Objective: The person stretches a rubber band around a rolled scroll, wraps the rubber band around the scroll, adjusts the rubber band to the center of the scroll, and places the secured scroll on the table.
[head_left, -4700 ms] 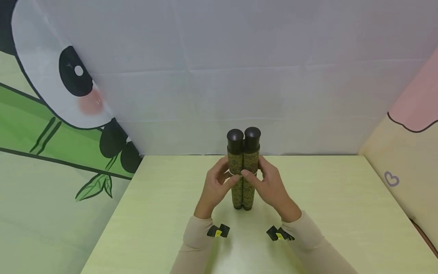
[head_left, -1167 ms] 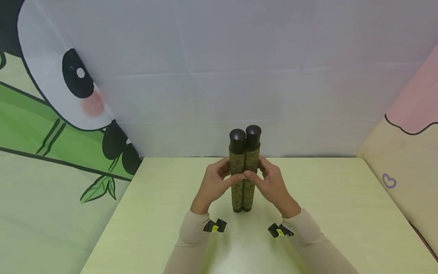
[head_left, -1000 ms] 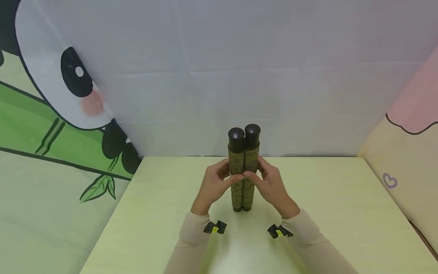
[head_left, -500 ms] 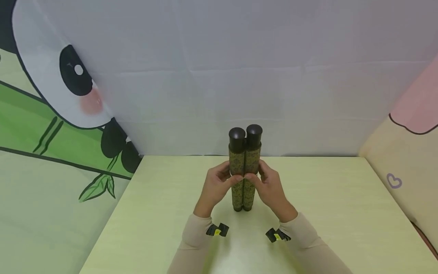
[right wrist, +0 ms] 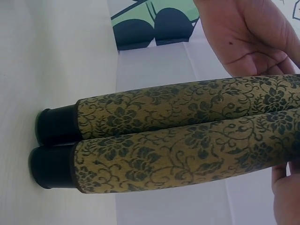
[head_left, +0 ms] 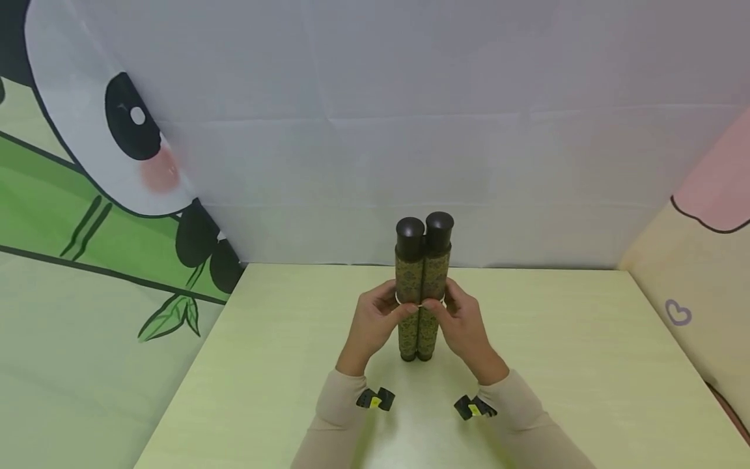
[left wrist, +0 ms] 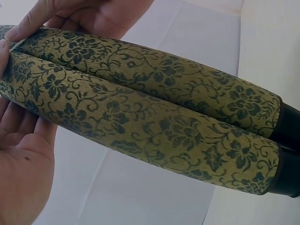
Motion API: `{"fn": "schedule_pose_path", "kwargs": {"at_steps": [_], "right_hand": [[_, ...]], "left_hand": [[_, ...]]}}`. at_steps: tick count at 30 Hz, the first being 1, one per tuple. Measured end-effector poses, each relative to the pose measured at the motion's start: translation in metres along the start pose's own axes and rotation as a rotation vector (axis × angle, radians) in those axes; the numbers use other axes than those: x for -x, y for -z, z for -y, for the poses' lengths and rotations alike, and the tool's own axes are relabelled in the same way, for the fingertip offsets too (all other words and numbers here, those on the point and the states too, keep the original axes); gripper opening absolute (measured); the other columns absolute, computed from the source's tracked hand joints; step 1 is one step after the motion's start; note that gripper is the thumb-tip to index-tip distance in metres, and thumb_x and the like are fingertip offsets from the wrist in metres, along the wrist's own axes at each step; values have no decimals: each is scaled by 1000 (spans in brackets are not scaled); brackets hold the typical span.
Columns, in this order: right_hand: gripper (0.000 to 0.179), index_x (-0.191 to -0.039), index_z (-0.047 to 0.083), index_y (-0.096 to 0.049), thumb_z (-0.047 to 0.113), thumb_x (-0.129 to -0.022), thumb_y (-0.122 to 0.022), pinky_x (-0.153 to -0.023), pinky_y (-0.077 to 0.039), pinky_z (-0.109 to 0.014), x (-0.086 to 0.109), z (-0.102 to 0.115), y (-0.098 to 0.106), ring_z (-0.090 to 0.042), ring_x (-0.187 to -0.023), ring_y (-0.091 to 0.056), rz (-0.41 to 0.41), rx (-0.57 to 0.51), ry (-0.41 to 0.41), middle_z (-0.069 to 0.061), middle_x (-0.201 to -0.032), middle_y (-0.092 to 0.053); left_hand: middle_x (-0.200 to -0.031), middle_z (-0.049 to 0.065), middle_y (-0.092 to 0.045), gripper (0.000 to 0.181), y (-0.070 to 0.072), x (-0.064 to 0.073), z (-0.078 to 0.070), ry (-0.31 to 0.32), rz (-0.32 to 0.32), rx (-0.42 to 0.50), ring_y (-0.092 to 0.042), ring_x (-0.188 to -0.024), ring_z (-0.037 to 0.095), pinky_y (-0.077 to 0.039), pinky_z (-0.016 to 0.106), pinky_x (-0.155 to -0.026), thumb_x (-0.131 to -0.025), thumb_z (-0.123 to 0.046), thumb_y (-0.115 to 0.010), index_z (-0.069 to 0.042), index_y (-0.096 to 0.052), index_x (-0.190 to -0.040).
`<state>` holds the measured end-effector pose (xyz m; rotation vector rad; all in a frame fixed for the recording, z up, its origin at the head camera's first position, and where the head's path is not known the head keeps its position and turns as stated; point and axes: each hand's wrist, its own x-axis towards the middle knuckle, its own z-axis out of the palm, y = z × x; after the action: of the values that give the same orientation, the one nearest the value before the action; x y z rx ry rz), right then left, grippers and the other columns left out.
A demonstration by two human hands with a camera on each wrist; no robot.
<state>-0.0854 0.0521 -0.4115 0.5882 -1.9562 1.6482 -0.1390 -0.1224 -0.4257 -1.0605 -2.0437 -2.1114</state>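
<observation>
Two rolled brocade scrolls stand upright side by side, green-gold with dark flowers, with dark rounded end knobs on top. A thin white cord goes round both at mid-height. My left hand holds the left roll, fingers round its far side and thumb in front. My right hand holds the right roll likewise; both thumb tips meet the cord near the seam. The left wrist view shows the left hand below the rolls and the right hand above. Dark lower ends appear in the right wrist view.
A pale wooden tabletop lies under the hands. Behind it rises a plain whitish backdrop. Printed cloth walls flank it, one with a panda on the left, one with a purple heart on the right.
Both hands stay on the rolls. The thumbs have shifted slightly down and a little apart, and the white cord shows more clearly between them. The rolls appear slightly further right in view.
</observation>
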Motion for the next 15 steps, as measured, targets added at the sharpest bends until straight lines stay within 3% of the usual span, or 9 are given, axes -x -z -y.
{"fn": "schedule_pose_path", "kwargs": {"at_steps": [5, 15], "right_hand": [[63, -129, -13, -56, 44, -100, -56, -65, -44, -25, -1, 7, -1, -8, -76, -52, 4, 16, -1, -20, -100, -66], [62, -132, -13, -55, 40, -101, -57, -76, -48, -20, 1, 5, -3, -7, -93, -59, 10, -2, -12, -26, -112, -66]], "left_hand": [[-117, 17, -70, 50, 3, 1, 0, 17, 1, 11, -69, -97, 17, -56, 31, -85, -93, -29, -76, 0, -65, -132], [-110, 16, -71, 48, 4, 2, -1, 32, -9, 15, -58, -76, 12, -51, 25, -69, -93, -28, -76, 1, -66, -130]]}}
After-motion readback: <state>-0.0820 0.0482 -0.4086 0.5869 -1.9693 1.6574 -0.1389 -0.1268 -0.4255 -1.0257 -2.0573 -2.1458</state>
